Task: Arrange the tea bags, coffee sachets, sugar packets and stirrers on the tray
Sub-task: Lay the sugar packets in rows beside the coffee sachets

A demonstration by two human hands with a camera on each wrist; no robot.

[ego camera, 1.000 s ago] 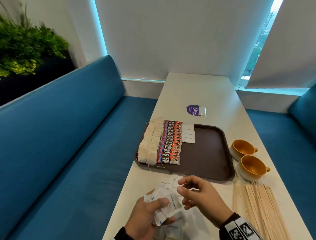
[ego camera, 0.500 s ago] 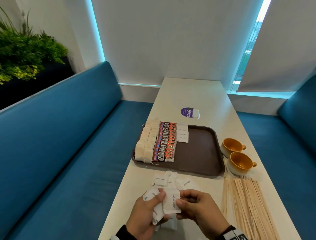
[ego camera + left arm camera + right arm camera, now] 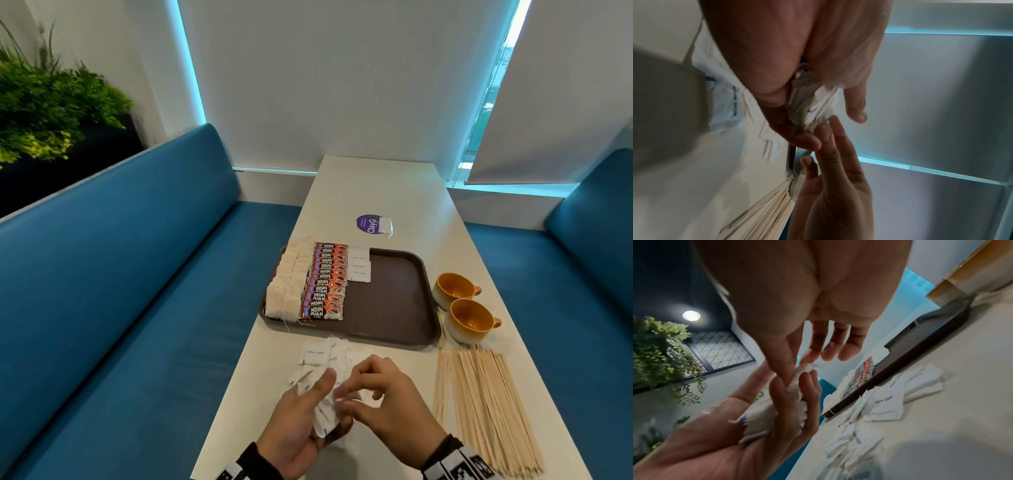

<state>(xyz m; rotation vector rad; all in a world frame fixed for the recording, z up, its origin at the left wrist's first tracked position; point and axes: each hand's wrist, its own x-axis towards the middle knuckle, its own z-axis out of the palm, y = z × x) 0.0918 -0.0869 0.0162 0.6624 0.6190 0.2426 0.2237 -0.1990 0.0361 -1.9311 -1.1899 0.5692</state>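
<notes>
White tabletop (image 3: 394, 192) between blue benches, head view: tray (image 3: 387, 305) at 12 o'clock. My left hand (image 3: 301, 425) grips a bunch of sugar packets (image 3: 323, 407); my right hand (image 3: 387, 407) pinches one. Left wrist view: fingers (image 3: 777, 91) curl round packets. Right wrist view: thumb and forefinger pinch a packet edge.

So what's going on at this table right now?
A person is sorting sugar packets. The left hand holds a bunch of them, and the right hand pinches at one from that bunch. More loose packets lie on the table before the tray. On the tray, tea bags, coffee sachets and a few sugar packets are already lined up. The stirrers still lie on the table, beside two cups.
</notes>
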